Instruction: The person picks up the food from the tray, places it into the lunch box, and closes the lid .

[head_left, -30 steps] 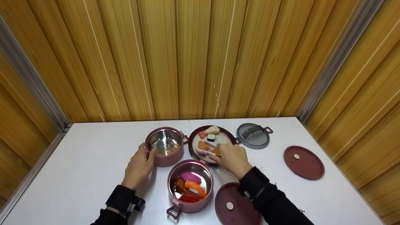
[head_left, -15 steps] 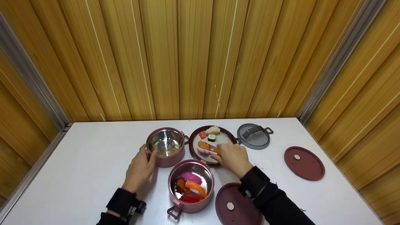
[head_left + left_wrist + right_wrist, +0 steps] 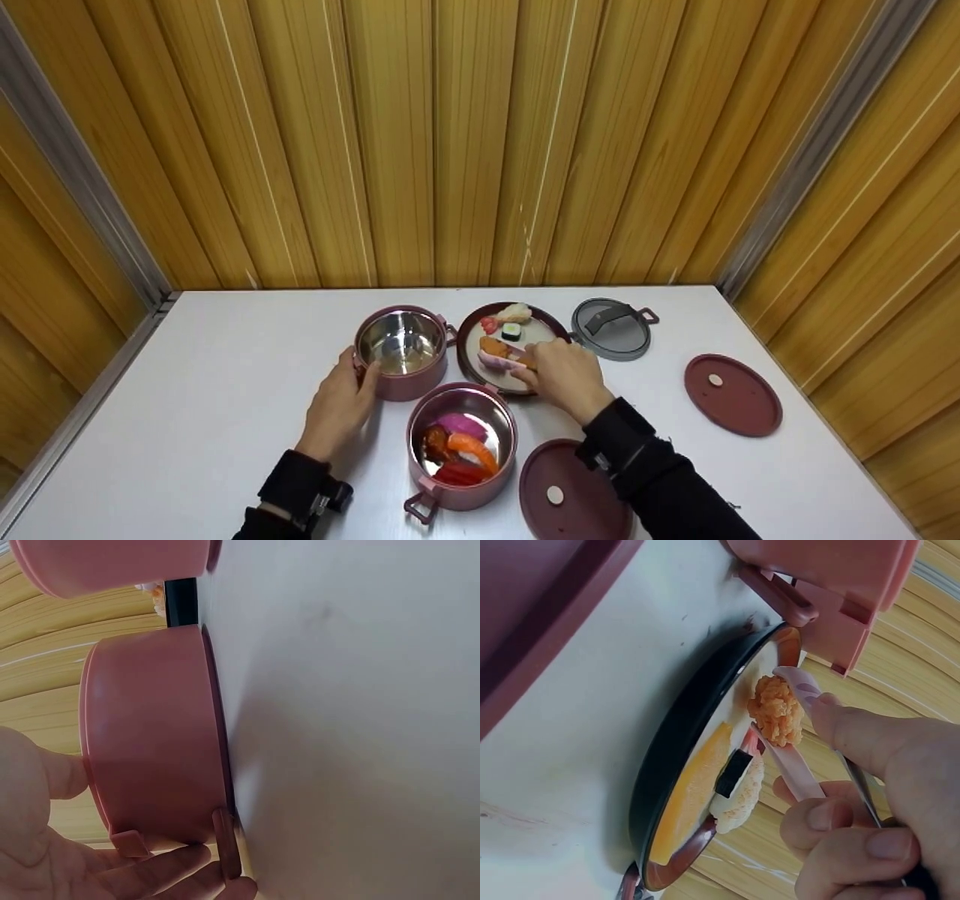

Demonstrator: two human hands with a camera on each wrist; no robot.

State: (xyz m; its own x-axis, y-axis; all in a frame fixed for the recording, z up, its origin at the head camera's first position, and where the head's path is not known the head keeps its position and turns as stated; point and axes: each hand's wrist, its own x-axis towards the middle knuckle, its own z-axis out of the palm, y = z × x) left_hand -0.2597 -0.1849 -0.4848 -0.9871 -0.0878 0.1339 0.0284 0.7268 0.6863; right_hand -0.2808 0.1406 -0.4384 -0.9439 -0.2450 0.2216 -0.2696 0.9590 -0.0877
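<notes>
My right hand [image 3: 566, 379] grips tongs [image 3: 799, 772] with pale pink tips. Between those tips is a piece of fried chicken [image 3: 776, 711], close over the dark-rimmed plate [image 3: 466, 367]. An orange slab [image 3: 694, 791], a small sushi roll [image 3: 511, 331] and a shrimp sushi [image 3: 514, 313] lie on that plate. With my left hand [image 3: 341, 401] I hold the far pink pot [image 3: 409, 386] at its left side. The thumb is at the rim and the fingers are around the side handle, as the left wrist view shows. Inside, this pot shows bare shiny metal.
Nearer me stands a second pink pot [image 3: 480, 495] with several food pieces in it. A dark red lid [image 3: 574, 510] lies beside it, partly under my right forearm. Farther right are a grey lid [image 3: 615, 341] with a strap and another red lid [image 3: 739, 401].
</notes>
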